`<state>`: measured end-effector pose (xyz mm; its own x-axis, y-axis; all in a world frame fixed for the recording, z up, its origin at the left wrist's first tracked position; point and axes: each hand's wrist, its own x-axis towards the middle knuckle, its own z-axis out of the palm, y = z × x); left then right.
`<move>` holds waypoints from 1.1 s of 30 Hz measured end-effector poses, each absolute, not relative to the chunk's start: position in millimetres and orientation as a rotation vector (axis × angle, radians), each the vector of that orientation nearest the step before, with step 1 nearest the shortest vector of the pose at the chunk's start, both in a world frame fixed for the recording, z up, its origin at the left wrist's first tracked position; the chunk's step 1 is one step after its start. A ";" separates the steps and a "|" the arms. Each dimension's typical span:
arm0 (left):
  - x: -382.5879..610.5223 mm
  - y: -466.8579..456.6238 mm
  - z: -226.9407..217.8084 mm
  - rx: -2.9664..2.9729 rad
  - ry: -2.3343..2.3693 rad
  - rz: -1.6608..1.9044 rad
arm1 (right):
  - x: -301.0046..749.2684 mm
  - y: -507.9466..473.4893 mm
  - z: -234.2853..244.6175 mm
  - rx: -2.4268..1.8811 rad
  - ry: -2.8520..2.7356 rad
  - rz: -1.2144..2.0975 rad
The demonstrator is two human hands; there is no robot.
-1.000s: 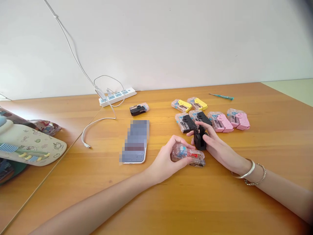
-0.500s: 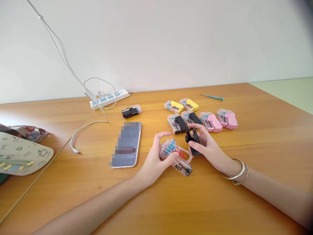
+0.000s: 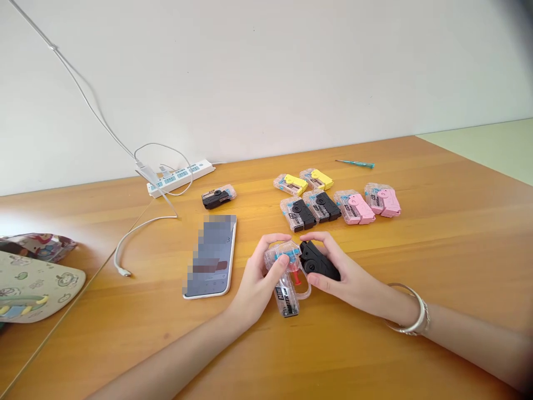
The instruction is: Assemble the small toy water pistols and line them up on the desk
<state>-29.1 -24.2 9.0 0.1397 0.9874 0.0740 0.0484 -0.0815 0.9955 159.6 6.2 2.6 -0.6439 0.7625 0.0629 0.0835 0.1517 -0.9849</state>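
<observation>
My left hand (image 3: pixel 260 278) grips a clear plastic toy-gun body (image 3: pixel 287 275) with blue and red parts inside, its grip pointing down towards me. My right hand (image 3: pixel 345 275) pinches a black plastic piece (image 3: pixel 318 262) held right against the clear body's right side. Both hands hover just above the wooden table (image 3: pixel 375 344). Behind them lie several finished small toys: two yellow ones (image 3: pixel 303 181), two black ones (image 3: pixel 310 210) and two pink ones (image 3: pixel 366 204).
A phone (image 3: pixel 211 255) lies face up left of my hands. Further back are another black toy (image 3: pixel 219 196), a white power strip (image 3: pixel 180 176) with cables, and a green screwdriver (image 3: pixel 355 163). A patterned bag (image 3: pixel 33 278) sits at the left edge.
The clear body has turned upright in my left hand, and my right hand has brought the black piece from beside it up against its right side. The view shifted slightly.
</observation>
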 end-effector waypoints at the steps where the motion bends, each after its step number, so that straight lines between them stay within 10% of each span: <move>1: -29.0 -24.6 8.5 1.370 1.121 1.131 | 158.6 2.5 4.0 -0.805 -1.873 1.535; 33: -24.2 -31.4 4.7 1.447 1.322 1.010 | 149.2 -14.2 5.4 -0.993 -2.042 1.431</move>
<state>-24.2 -31.4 4.7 0.0932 0.9956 -0.0041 0.2576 -0.0202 0.9660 149.2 -14.2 5.4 -0.6376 0.7694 -0.0384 0.2985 0.2008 -0.9331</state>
